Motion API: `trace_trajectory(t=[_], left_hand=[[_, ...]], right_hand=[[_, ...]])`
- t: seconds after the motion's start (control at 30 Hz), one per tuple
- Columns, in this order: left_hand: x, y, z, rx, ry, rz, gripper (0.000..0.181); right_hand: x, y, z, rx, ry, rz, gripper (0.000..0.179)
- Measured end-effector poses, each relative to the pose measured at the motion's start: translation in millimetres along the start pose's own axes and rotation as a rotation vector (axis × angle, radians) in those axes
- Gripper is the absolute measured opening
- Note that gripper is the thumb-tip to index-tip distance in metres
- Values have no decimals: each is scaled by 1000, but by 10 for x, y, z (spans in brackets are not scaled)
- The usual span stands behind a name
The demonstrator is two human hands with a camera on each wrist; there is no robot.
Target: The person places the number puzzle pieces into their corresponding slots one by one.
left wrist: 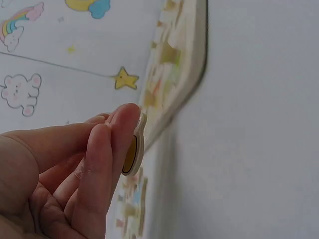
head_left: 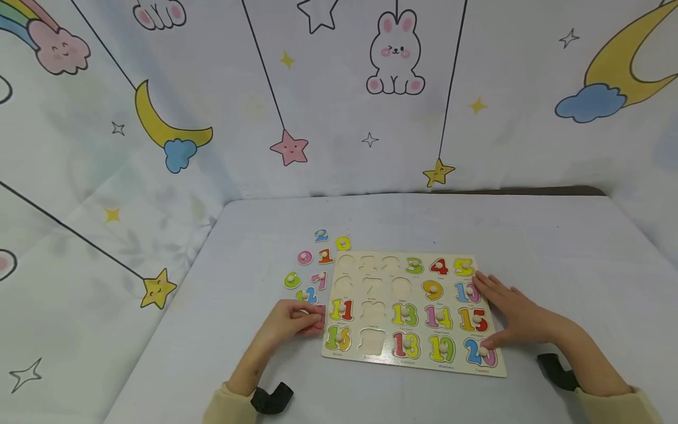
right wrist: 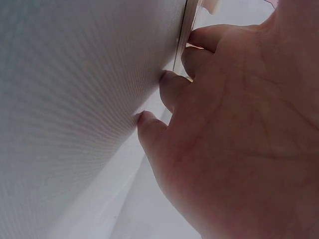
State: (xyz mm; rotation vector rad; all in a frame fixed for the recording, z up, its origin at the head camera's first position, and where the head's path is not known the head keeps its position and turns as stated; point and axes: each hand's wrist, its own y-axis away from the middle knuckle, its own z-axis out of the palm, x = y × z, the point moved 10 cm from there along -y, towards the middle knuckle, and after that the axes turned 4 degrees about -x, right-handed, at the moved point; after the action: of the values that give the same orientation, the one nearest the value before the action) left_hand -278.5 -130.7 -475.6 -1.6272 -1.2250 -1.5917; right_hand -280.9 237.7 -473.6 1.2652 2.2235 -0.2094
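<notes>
Head view, nearest first: pale sleeves (head_left: 230,406) are showing at the lower edge, with a black band (head_left: 272,398) near the left wrist. The left hand (head_left: 293,318) is standing just beside the left edge of the puzzle board (head_left: 356,321), low along that side. Its fingers (left wrist: 97,154) are closing narrowly on one number piece (left wrist: 131,155), pinching it at the tips; the left wrist view is showing the piece nearly edge-on, so its figure is not readable. The right hand (head_left: 521,315) is gripping nothing: its fingers are spreading wide along the board's right side, the thumb touching the 20 piece (head_left: 472,350), apparently steadying the board.

In this inspector's judgement, the step in hand is fitting number pieces into matching recesses. By elimination, the held piece is probably belonging in the bottom-row recess (head_left: 372,341) between 16 and 18. The next move is calling for carrying it rightward, turning it face up and aligning its outline before release.

Farther off, loose pieces are lying left of the board on the white surface (head_left: 551,247): 12 (head_left: 311,295), 7 (head_left: 320,280), 6 (head_left: 291,280), 0 (head_left: 304,258), 1 (head_left: 325,256), 8 (head_left: 343,243) and 2 (head_left: 321,235). A patterned cloth (head_left: 328,94) is hanging behind.
</notes>
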Motion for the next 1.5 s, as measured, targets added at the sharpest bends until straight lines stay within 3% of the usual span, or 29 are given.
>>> trace_trajectory(t=[0.07, 0.17, 0.27, 0.37, 0.63, 0.87, 0.97, 1.37, 1.43, 1.5], left_hand=[[102, -41, 140, -25, 11, 14, 24], [203, -115, 462, -112, 74, 8, 23], [190, -181, 769, -181, 105, -34, 20], [123, -227, 936, -201, 90, -70, 15], [20, -282, 999, -185, 74, -104, 13], [-2, -261, 1032, -238, 95, -149, 18], [7, -259, 1039, -260, 59, -142, 19], [166, -255, 1075, -227, -235, 0, 10], [231, -220, 1057, -201, -336, 52, 13], [343, -169, 1010, -133, -489, 130, 18]], right_hand=[[6, 4, -5, -2, -2, 3, 120], [19, 11, -4, -1, -9, 3, 120], [24, 12, 8, -1, -18, 0, 120], [18, 6, 18, -1, -22, -8, 119], [18, -9, -1, 0, -2, -9, 120], [17, -11, 8, -3, -18, -1, 120], [22, -12, 15, -2, -15, -7, 121], [20, 3, -19, 5, -5, -6, 121], [8, 2, -16, 2, -13, -10, 120], [-4, -2, -10, -2, -19, -14, 120]])
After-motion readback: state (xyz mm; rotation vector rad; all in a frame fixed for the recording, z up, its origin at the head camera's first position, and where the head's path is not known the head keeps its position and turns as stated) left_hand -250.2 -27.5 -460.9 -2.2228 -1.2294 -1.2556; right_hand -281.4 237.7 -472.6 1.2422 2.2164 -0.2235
